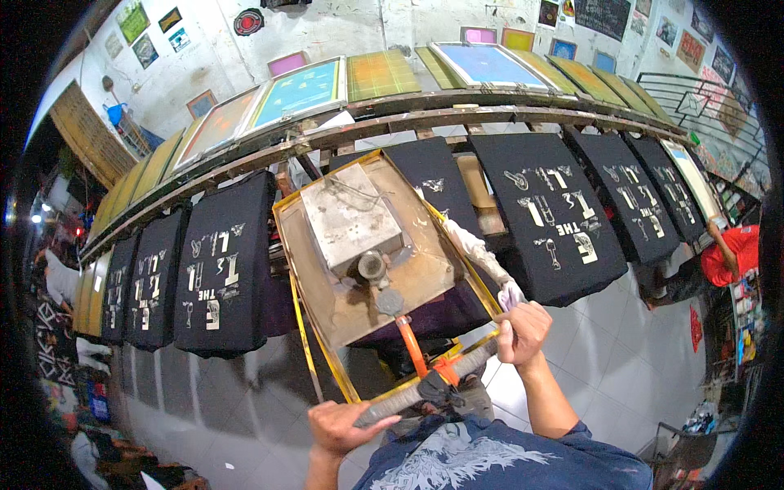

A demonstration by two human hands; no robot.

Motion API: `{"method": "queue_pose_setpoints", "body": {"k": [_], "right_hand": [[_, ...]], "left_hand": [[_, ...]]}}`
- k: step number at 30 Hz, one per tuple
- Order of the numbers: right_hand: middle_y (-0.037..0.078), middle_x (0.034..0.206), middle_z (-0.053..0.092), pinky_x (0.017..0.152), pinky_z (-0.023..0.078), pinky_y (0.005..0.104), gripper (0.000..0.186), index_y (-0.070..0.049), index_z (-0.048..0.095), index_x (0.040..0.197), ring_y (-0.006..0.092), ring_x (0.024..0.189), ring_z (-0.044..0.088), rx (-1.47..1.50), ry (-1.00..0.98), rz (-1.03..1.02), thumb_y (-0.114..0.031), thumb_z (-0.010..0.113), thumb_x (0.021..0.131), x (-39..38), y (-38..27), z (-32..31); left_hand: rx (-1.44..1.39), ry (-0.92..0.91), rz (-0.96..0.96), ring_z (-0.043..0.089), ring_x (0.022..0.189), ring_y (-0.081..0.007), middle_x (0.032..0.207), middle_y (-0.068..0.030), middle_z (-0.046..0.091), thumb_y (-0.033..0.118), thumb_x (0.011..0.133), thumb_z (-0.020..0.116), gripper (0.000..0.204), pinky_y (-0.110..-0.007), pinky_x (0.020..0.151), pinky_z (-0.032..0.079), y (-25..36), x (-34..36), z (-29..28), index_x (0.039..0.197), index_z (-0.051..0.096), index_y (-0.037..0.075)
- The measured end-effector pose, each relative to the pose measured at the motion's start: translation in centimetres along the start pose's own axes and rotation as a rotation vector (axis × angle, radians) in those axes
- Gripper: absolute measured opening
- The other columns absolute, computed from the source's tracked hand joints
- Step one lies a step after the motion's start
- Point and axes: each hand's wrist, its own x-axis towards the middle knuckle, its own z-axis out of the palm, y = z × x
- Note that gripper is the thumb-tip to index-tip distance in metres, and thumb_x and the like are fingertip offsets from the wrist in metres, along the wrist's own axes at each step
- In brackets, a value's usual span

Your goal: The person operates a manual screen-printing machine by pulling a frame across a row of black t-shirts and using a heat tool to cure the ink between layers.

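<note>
Both hands grip a wrapped handlebar in front of my body. My left hand closes around its left end. Around its right end is my right hand, its fingers curled and thumb up. The bar joins a yellow-edged metal frame with a brownish flat panel, which carries a grey metal box and a round pipe fitting. An orange tube runs from the fitting toward the bar. A white wrapped cable follows the frame's right side to my right hand. The panel lies over a black shirt.
Black printed shirts lie on boards in a row, with more shirts to the left. Behind them, a long rail supports several framed screens. A person in red is at the far right. Grey floor tiles show below.
</note>
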Motion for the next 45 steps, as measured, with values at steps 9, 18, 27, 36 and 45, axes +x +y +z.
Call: {"method": "queue_pose_setpoints", "body": {"k": [9, 18, 27, 36, 45], "right_hand": [[0.007, 0.056, 0.049, 0.051, 0.037, 0.0395, 0.017, -0.009, 0.057, 0.062, 0.0265, 0.047, 0.049, 0.002, 0.058, -0.019, -0.009, 0.069, 0.073, 1.8, -3.5, 5.0], [0.005, 0.056, 0.050, 0.049, 0.037, 0.0394, 0.029, -0.012, 0.053, 0.060, 0.0246, 0.049, 0.051, -0.013, 0.000, -0.027, -0.012, 0.076, 0.077, 1.4, -4.2, 4.4], [0.008, 0.052, 0.040, 0.047, 0.033, 0.0390, 0.026, -0.008, 0.046, 0.056, 0.0275, 0.043, 0.041, -0.039, 0.059, -0.018, -0.006, 0.067, 0.071, 2.4, -3.2, 4.3], [0.008, 0.056, 0.048, 0.049, 0.035, 0.0397, 0.016, -0.009, 0.056, 0.065, 0.0275, 0.047, 0.047, -0.064, 0.100, -0.045, -0.011, 0.069, 0.074, 3.9, 0.6, 5.6], [0.008, 0.057, 0.053, 0.051, 0.042, 0.0405, 0.019, -0.010, 0.055, 0.059, 0.0284, 0.049, 0.052, -0.061, 0.132, -0.075, -0.013, 0.069, 0.072, 4.8, 3.9, 5.5]], "left_hand": [[0.109, 0.058, -0.030, 0.055, 0.043, -0.0223, 0.049, -0.0023, 0.054, 0.060, 0.049, 0.097, 0.061, -0.034, 0.044, 0.041, -9.2, 1.3, -1.9, 0.059, 0.064, 0.010], [0.062, 0.222, -0.053, 0.060, 0.053, -0.0286, 0.060, -0.0085, 0.062, 0.042, 0.083, 0.081, 0.043, -0.038, 0.053, 0.046, -9.9, 0.8, -2.3, 0.064, 0.063, 0.007], [0.021, 0.365, -0.046, 0.046, 0.045, -0.0280, 0.052, -0.0084, 0.048, 0.007, 0.075, 0.070, 0.021, -0.038, 0.047, 0.035, -8.9, 2.7, -1.1, 0.060, 0.055, 0.007], [-0.045, 0.378, -0.034, 0.046, 0.045, -0.0285, 0.055, -0.0093, 0.050, 0.002, 0.080, 0.069, 0.023, -0.039, 0.048, 0.035, -9.0, 4.5, 1.1, 0.065, 0.052, 0.007], [-0.061, 0.458, -0.210, 0.048, 0.049, -0.0316, 0.057, -0.0122, 0.050, 0.002, 0.084, 0.066, 0.025, -0.041, 0.049, 0.035, -6.9, 4.5, 4.1, 0.065, 0.051, 0.006]]}}
